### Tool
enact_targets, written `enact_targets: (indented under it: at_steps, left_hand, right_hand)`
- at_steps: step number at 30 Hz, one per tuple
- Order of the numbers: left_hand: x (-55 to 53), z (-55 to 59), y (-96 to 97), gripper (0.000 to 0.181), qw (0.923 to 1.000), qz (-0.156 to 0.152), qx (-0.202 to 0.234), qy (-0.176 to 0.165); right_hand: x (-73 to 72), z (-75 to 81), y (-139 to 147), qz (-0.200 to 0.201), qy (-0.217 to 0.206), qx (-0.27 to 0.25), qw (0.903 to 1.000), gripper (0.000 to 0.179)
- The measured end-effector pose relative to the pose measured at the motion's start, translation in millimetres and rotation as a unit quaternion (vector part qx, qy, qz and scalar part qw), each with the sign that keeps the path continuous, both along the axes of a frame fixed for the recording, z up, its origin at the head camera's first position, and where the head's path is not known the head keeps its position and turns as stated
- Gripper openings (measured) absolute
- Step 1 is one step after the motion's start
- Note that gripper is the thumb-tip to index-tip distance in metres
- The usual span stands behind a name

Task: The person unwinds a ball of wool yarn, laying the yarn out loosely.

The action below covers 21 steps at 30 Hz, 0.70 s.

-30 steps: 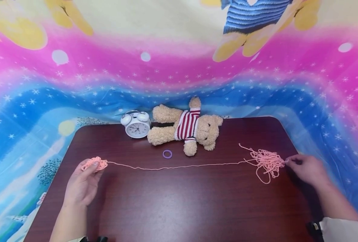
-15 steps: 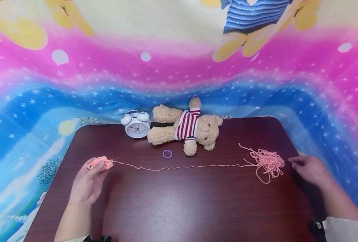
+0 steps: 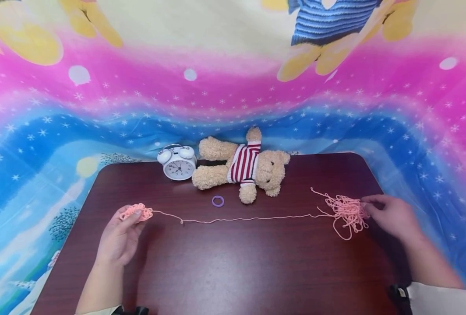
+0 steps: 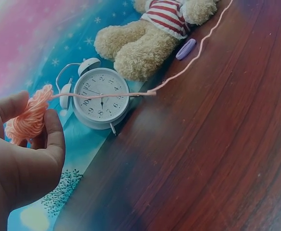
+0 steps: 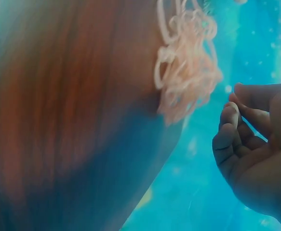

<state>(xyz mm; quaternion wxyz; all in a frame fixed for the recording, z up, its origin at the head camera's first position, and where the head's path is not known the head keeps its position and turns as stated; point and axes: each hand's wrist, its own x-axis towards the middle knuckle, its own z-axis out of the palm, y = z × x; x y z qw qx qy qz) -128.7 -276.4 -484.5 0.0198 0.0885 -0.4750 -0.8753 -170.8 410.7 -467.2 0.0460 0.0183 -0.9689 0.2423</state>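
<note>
My left hand [image 3: 118, 240] pinches a small wound bundle of peach yarn [image 4: 29, 118] between thumb and fingers. From it a single strand [image 3: 241, 219] runs across, between my two hands, to a loose yarn tangle [image 3: 347, 210] that sits at the fingertips of my right hand [image 3: 392, 216]. My hands are well apart. The right one has its thumb close to the forefinger, at the outer edge of the tangle; the right wrist view shows a gap there, and I cannot tell whether I have caught a loop.

I expect the yarn to be very light, limp and soft, with no stiffness to push against, and not fragile, though a sharp tug could draw the loops into a knot. The bundle is best held as I have it, squeezed lightly through its middle so the coils don't slide off. On the tangle, I'd take one free loop at the edge rather than grab the heap.

Beyond my hands on the worktop [image 3: 233, 271] lie a teddy bear [image 3: 242, 164] and a purple ring [image 3: 218, 201].
</note>
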Motion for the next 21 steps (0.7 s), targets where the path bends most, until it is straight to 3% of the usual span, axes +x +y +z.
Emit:
enact_targets:
  at_steps: [7,15,21]
  left_hand:
    - [-2.5,0.5,6.9,0.021,1.0000,-0.001,-0.005,-0.004]
    - [-7.7,2.1,15.8,0.021,0.9999,-0.001,-0.013,-0.003]
    - [-8.4,1.0,22.2,0.021,0.9995,-0.006,-0.029,-0.012]
  right_hand:
    - [-4.8,7.2,-36.0,0.003,0.001,-0.032,0.9995,0.032]
    - [-11.6,4.2,-77.6,0.021,-0.031,-0.091,0.9951,0.033]
    - [-14.1,-0.8,-106.9,0.034,-0.014,-0.082,0.9959,0.029]
